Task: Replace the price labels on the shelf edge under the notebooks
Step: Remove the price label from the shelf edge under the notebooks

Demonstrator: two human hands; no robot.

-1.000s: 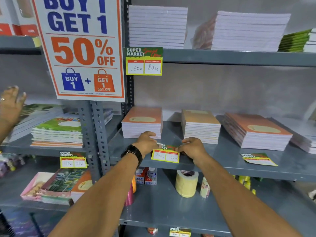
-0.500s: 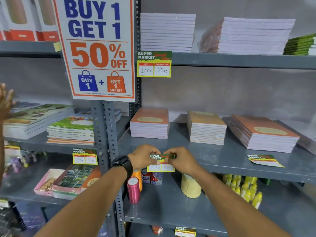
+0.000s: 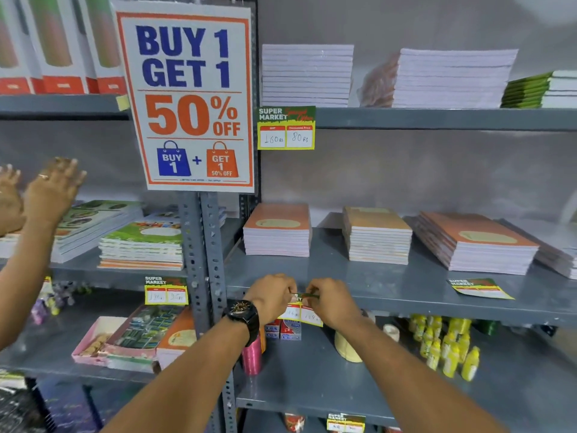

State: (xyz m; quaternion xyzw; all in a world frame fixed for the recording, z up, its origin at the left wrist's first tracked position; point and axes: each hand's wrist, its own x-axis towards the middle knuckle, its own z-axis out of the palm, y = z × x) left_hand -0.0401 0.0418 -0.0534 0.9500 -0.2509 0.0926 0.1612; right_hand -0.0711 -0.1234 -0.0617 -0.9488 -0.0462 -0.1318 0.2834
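While both sets of fingertips pinch the top strip of the label [image 3: 299, 310], the left hand [image 3: 273, 296] takes its left corner and the right hand [image 3: 331, 303] its right, thumbs and forefingers pressed together on the green band with little gap between the hands. Label hangs against the front shelf edge [image 3: 437, 307], just below the leftmost orange notebook stack [image 3: 277, 230]; whether it is stuck there or only held against it cannot be told. Judgement: thin printed card or paper, very light, limp enough to curl or crease if gripped in the middle, and likely to tear at a taped or glued strip. Best held by the two top corners, as now, with tension kept even across the width. Watch [image 3: 244, 314] on left wrist. A second label [image 3: 479, 288] lies flat on the shelf top near the front edge, towards the right, before the rightmost orange stack. Another label [image 3: 286, 128] is fixed to the edge of the shelf above, at its left end, and one [image 3: 166, 290] on the neighbouring bay's edge. Tape roll [image 3: 346, 348] on the shelf below, under the right wrist. Another person's hand [image 3: 51, 190], fingers spread, reaches at far left.
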